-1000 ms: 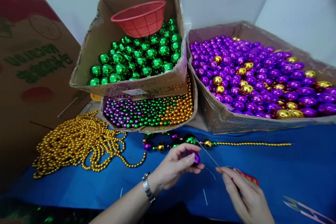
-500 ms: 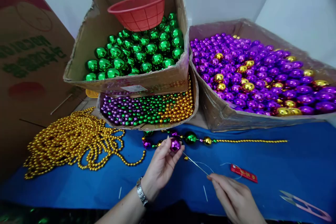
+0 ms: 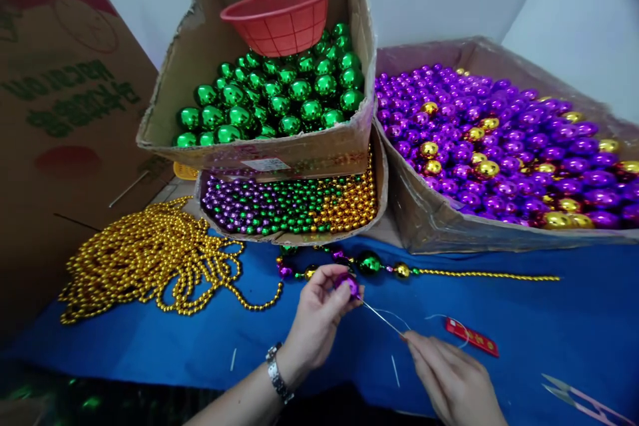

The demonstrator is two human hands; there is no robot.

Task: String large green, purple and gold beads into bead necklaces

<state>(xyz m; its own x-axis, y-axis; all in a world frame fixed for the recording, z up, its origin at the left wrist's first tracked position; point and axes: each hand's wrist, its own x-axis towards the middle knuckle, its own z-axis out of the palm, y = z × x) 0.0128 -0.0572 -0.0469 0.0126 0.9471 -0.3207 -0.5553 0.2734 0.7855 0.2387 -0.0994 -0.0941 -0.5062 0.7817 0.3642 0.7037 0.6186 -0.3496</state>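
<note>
Between its thumb and fingers my left hand [image 3: 319, 319] grips a shiny purple ball [image 3: 347, 286]. My right hand [image 3: 446, 373] pinches the near end of a long thin needle [image 3: 382, 318], whose far end meets the ball. A thin thread trails beside the needle. Behind my left hand lies a strand of purple, green and gold beads, with a large green ball [image 3: 369, 263] and a gold bead chain [image 3: 489, 275] running right. A red tag [image 3: 472, 337] rests on the blue cloth behind my right hand.
A box [image 3: 319, 146] of green balls with a red basket [image 3: 282, 21] stands over a tray of small beads [image 3: 294, 206]. Purple and gold balls fill the right box [image 3: 429, 213]. Gold chains [image 3: 144, 259] lie left, scissors [image 3: 579, 399] front right.
The view has shifted, moving the surroundings slightly right in the picture. My left thumb has come over the front of the purple ball, covering more of it. The needle still meets the ball.
</note>
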